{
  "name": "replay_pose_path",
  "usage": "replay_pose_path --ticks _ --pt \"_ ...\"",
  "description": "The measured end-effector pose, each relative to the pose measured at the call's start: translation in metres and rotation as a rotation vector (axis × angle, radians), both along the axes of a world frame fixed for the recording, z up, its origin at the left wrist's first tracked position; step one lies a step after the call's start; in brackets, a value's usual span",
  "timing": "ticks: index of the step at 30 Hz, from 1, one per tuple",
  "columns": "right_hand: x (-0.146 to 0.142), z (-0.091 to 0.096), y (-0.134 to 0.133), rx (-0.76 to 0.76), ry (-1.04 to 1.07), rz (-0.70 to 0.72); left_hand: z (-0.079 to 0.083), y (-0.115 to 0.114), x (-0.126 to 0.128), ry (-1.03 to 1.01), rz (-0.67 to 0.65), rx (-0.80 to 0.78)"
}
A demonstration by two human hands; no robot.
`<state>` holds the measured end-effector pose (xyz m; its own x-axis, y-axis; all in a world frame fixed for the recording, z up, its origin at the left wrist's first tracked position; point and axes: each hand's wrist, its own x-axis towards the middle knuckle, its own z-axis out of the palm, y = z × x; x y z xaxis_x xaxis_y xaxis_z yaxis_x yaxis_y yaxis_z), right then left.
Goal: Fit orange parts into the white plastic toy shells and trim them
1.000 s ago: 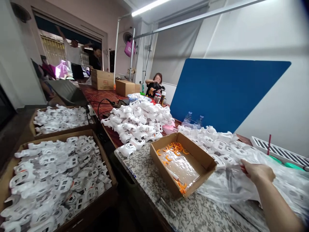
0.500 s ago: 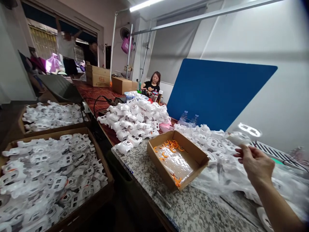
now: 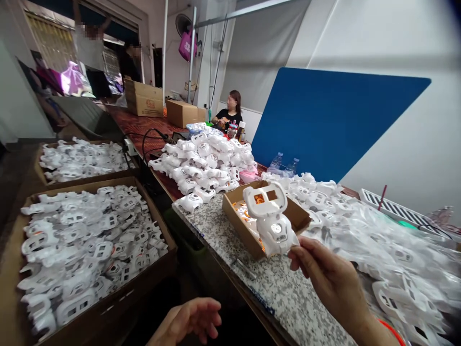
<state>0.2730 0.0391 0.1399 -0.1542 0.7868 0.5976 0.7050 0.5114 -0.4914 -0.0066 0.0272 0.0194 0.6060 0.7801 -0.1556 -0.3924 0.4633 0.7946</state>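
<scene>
My right hand is raised over the granite table, its fingers shut on a white moulded plastic part with rectangular openings. That part hangs in front of a shallow cardboard tray, hiding much of the orange pieces inside. My left hand sits low at the bottom edge, open, holding nothing and nearest the front of the large cardboard box of white parts. A clear plastic bag of similar parts lies to the right of my right hand.
A heap of white parts stands on the table beyond the tray, and a second parts box sits to the left. Farther along are cardboard cartons, water bottles, a blue board and a seated person.
My right hand has carried the white part left from above the bag to in front of the tray. My left hand has come into view at the bottom.
</scene>
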Motion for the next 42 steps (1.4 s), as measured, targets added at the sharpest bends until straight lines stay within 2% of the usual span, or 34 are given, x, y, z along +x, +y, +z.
replay_pose_path --ticks 3,11,18,22,25,32,35,37,40,42 --pt "-0.011 -0.007 -0.007 0.027 -0.073 0.033 0.0 0.004 -0.001 -0.055 -0.008 0.001" --pt "-0.02 -0.03 -0.011 -0.025 -0.089 0.095 0.023 -0.004 0.0 -0.035 0.032 0.074" --pt "-0.049 -0.044 -0.025 -0.116 0.076 0.13 0.029 -0.006 0.018 -0.079 0.091 0.147" --pt "-0.071 -0.053 -0.033 -0.222 0.201 0.22 0.035 -0.004 0.034 -0.257 0.043 0.083" --pt "-0.08 -0.059 -0.036 -0.294 0.282 0.262 0.037 -0.003 0.041 -0.373 0.061 -0.028" --pt "-0.091 -0.072 -0.041 -0.398 0.361 0.318 0.032 -0.001 0.039 -0.482 0.059 -0.234" --pt "-0.091 -0.07 -0.041 -0.414 0.288 0.308 0.029 0.003 0.037 -0.453 0.101 -0.281" --pt "-0.087 -0.062 -0.039 -0.397 0.211 0.288 0.029 0.005 0.034 -0.425 0.169 -0.32" --pt "-0.074 -0.043 -0.032 -0.288 0.147 0.208 0.029 0.007 0.03 -0.366 0.255 -0.344" --pt "-0.062 -0.028 -0.024 -0.171 0.104 0.106 0.029 0.007 0.028 -0.325 0.253 -0.311"
